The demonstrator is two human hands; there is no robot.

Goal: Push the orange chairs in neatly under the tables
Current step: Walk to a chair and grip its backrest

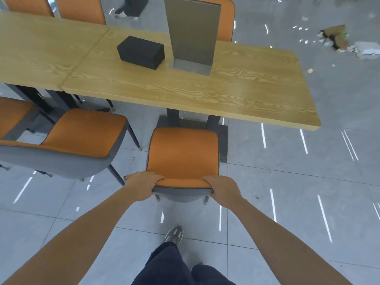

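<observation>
An orange chair (182, 153) with a grey back shell stands in front of me, facing a light wooden table (236, 95). My left hand (141, 185) grips the left end of its backrest top. My right hand (223, 188) grips the right end. The seat's front edge lies just short of the table's near edge, in front of the dark table pedestal (223, 140). A second orange chair (82, 138) stands to the left, turned at an angle and clear of the table. A third orange chair (12, 114) shows at the far left edge.
A black box (140, 52) and an upright grey stand (192, 31) sit on the table. More orange chairs (81, 9) line the far side. Litter (337, 37) lies on the grey tiled floor at the upper right. My shoe (174, 235) is behind the chair.
</observation>
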